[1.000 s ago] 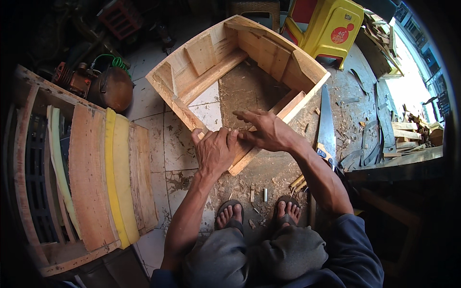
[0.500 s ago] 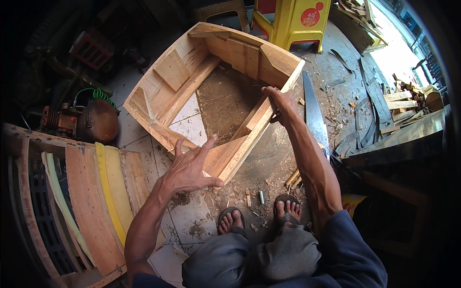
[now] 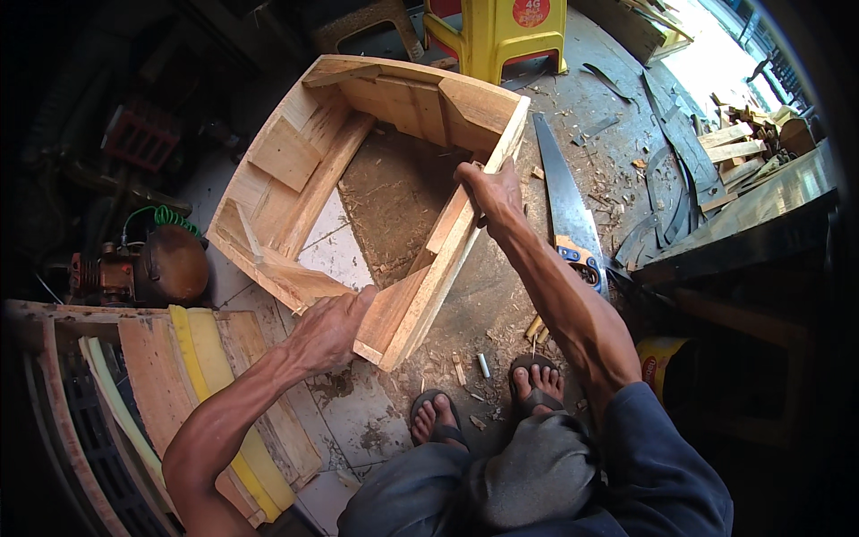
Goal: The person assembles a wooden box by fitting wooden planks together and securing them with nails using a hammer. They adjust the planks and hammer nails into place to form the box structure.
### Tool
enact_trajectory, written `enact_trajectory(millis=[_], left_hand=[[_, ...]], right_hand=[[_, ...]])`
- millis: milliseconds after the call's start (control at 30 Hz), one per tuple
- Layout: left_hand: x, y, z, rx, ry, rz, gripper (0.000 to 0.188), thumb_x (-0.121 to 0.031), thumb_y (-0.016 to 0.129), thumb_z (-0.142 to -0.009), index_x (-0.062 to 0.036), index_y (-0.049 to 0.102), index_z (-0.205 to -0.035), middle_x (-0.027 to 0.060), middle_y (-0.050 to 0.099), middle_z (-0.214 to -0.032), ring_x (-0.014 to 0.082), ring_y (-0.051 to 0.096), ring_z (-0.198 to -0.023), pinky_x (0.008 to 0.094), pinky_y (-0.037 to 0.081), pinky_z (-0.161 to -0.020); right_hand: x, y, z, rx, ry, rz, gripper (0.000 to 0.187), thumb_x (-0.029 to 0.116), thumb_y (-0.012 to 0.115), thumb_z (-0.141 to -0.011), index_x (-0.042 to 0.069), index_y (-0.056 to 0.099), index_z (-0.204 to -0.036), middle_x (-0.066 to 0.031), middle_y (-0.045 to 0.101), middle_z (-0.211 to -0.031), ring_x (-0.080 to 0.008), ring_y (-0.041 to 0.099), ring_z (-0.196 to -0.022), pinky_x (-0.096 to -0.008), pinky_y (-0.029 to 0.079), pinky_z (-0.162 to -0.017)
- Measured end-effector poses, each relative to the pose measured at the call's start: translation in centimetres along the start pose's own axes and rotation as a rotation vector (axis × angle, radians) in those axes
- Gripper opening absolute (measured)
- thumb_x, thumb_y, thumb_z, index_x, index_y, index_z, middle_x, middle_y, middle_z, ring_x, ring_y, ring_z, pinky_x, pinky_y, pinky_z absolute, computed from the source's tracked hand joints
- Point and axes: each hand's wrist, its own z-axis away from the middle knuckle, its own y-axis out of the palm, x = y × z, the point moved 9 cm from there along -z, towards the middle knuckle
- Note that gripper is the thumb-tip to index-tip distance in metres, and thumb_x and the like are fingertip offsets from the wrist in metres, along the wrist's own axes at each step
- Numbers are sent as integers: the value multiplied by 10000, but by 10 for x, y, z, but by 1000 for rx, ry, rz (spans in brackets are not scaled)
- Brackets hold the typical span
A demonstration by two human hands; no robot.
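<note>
A four-sided wooden frame (image 3: 327, 183) with angled corner blocks stands tilted in front of me, its middle open to the floor. My left hand (image 3: 335, 329) is closed around its near left edge beside the near corner; some of its fingers are hidden behind the wood. On the right-hand rail, my right hand (image 3: 494, 192) grips with the thumb over the top and the other fingers down the outer side. To the right of that rail lies a handsaw (image 3: 568, 192) with a blue and orange handle, apart from both hands.
A yellow stool (image 3: 512, 45) stands beyond the frame. At left are an air compressor (image 3: 172, 264) and a slatted wooden piece (image 3: 148, 358) with a yellow foam strip (image 3: 210, 349). Black strips (image 3: 684, 161) and scrap wood (image 3: 735, 143) lie at right. Shavings litter the floor around my sandalled feet.
My left hand has gone from spread fingers to closed around the frame's edge. In the view, the frame and my right hand have shifted left, and the saw's handle now shows.
</note>
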Motion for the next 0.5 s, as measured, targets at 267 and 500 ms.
enact_trajectory(millis=[267, 500], left_hand=[[-24, -16, 35, 115, -41, 13, 748, -43, 692, -796, 32, 347, -1455, 292, 597, -1113, 480, 603, -1051, 519, 493, -907], [-36, -46, 54, -91, 36, -186, 610, -39, 583, -892, -59, 396, -1472, 220, 603, -962, 397, 620, -891, 480, 502, -765]], right_hand=[[-6, -6, 34, 3, 49, -38, 821, 354, 784, -648, -60, 482, -1288, -247, 683, -991, -333, 700, -865, -402, 565, -747], [-12, -9, 50, 24, -16, -375, 666, 233, 773, -706, -20, 510, -1264, -148, 657, -937, -228, 678, -732, -354, 560, -590]])
